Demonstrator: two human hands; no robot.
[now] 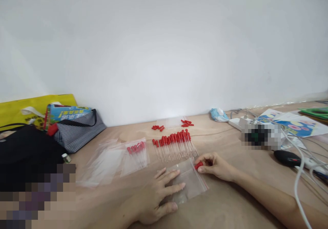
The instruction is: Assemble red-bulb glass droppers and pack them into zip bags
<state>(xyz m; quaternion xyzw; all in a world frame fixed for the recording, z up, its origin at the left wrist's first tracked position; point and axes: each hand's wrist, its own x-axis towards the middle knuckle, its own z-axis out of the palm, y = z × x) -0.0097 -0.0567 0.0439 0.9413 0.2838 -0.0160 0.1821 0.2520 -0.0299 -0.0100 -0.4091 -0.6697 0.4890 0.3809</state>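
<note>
A clear zip-lock bag (191,183) lies on the wooden table in front of me, its red-lined mouth turned to the right. Spread flat, my left hand (160,191) presses on the bag's left part. At the bag's mouth my right hand (215,167) pinches a red dropper bulb (198,165); whether a glass tube runs from it into the bag I cannot make out. Beyond the hands lies a row of droppers (174,145) with red rubber bulbs pointing away from me. To the left, another zip-lock bag (134,157) holds several red-bulbed droppers.
Flat clear bags (102,164) lie at left. Loose red bulbs (187,123) sit near the wall in two small groups. A striped bag (79,130) and a black bag (28,154) stand left. White cables (298,188), a black mouse-like object (287,158) and printed papers (294,125) occupy the right.
</note>
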